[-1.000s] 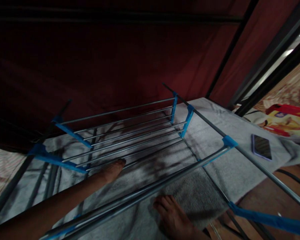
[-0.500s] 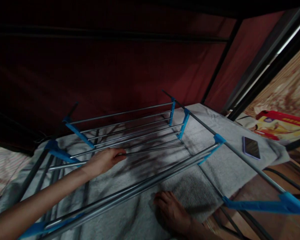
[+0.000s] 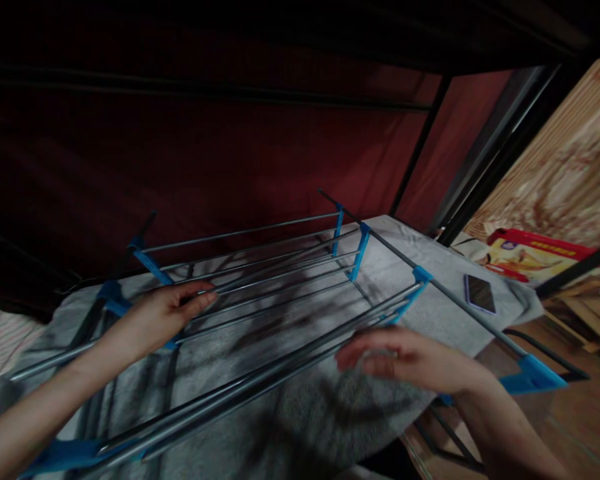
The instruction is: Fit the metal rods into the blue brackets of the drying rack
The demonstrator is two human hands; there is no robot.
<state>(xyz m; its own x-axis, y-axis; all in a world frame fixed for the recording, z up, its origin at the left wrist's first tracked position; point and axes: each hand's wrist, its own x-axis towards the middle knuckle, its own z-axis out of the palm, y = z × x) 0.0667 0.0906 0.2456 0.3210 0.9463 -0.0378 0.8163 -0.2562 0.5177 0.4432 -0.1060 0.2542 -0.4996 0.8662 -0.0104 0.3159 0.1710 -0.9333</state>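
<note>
A rack of grey metal tubes with blue plastic side brackets (image 3: 361, 250) lies across a grey cloth. My left hand (image 3: 173, 310) is closed around a loose metal rod (image 3: 275, 268), which slants over the rack's back bars. Part of that rod appears to stick out past my wrist at the lower left. Over the right end of the paired front tubes (image 3: 265, 380) hovers my right hand (image 3: 397, 357), its fingers curved and apart, slightly blurred, with nothing in them. Whether it touches the tubes I cannot tell.
Grey cloth (image 3: 420, 340) covers the surface under the rack. A phone (image 3: 480, 293) lies on it at the right, near a red and yellow package (image 3: 535, 257). Behind stands a dark red panel (image 3: 230, 167) with black frame bars.
My left hand has shifted left and lifted the rod's far end higher over the back bars. My right hand has risen from the cloth to above the front tubes. The view has turned slightly.
</note>
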